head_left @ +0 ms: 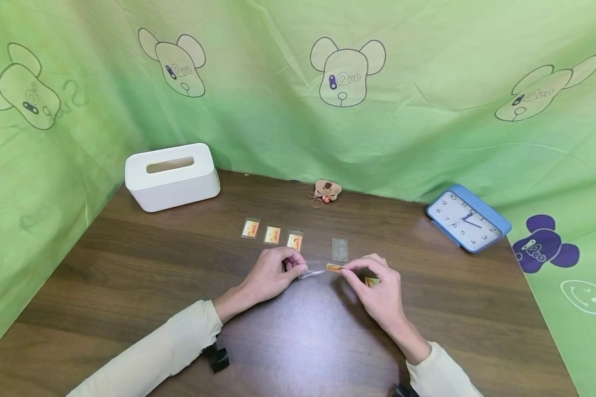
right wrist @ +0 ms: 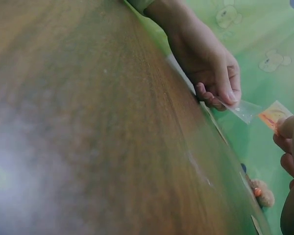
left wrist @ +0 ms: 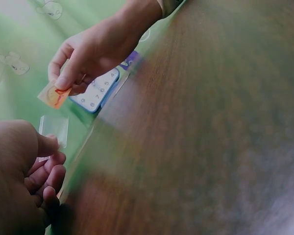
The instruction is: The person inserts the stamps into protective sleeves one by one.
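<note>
My left hand (head_left: 273,271) pinches a small clear plastic sleeve (left wrist: 55,128) between thumb and forefinger. In my right hand (head_left: 377,286), thumb and forefinger grip a small orange and yellow printed card (left wrist: 54,96) by one edge. The card's free end points at the sleeve, and a narrow gap separates them in the left wrist view. Another clear sleeve (head_left: 340,249) lies flat on the table just beyond the hands. Beside the right hand a green and yellow card (head_left: 372,282) is partly hidden by the fingers.
Three sleeved cards lie in a row beyond the left hand, including a sleeved card (head_left: 250,228) at the left end. Along the back of the wooden table (head_left: 129,275) stand a white tissue box (head_left: 179,184), a brown plush keychain (head_left: 326,190) and a blue clock (head_left: 469,219).
</note>
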`<move>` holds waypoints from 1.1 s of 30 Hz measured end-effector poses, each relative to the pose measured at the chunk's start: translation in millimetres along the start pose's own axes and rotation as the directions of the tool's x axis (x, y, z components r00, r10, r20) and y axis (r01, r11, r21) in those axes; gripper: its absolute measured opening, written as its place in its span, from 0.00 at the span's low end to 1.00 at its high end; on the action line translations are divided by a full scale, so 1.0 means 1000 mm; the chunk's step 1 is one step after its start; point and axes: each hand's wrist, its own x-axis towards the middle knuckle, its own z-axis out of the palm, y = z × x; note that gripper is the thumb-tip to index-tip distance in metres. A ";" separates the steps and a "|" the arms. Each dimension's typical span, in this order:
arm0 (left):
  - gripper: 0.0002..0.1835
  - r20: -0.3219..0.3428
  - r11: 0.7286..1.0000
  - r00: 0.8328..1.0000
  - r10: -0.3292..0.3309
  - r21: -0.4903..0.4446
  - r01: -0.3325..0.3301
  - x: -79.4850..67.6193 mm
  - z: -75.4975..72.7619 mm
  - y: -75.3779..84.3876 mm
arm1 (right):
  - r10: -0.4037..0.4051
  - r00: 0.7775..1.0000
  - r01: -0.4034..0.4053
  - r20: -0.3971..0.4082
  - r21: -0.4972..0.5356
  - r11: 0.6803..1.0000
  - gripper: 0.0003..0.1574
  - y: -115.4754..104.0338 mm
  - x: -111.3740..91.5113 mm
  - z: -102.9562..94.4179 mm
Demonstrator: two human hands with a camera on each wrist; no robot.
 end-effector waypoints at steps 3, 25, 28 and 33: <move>0.04 0.004 1.000 1.000 -0.002 -0.010 0.002 -0.001 -0.003 0.010 | -0.011 1.000 0.011 -0.007 0.009 1.000 0.17 0.001 0.001 0.001; 0.05 0.006 1.000 1.000 0.018 0.010 -0.018 0.000 0.001 -0.001 | -0.017 1.000 0.018 0.013 -0.042 0.999 0.18 0.004 0.003 0.012; 0.05 -0.004 0.999 0.999 0.043 0.013 -0.043 0.001 0.003 -0.006 | 0.001 0.999 0.000 0.034 -0.047 0.999 0.17 0.004 0.003 0.012; 0.05 -0.018 0.996 0.996 0.087 -0.003 -0.087 -0.001 0.001 -0.001 | 0.015 0.998 -0.011 0.062 -0.062 0.998 0.17 0.004 0.003 0.011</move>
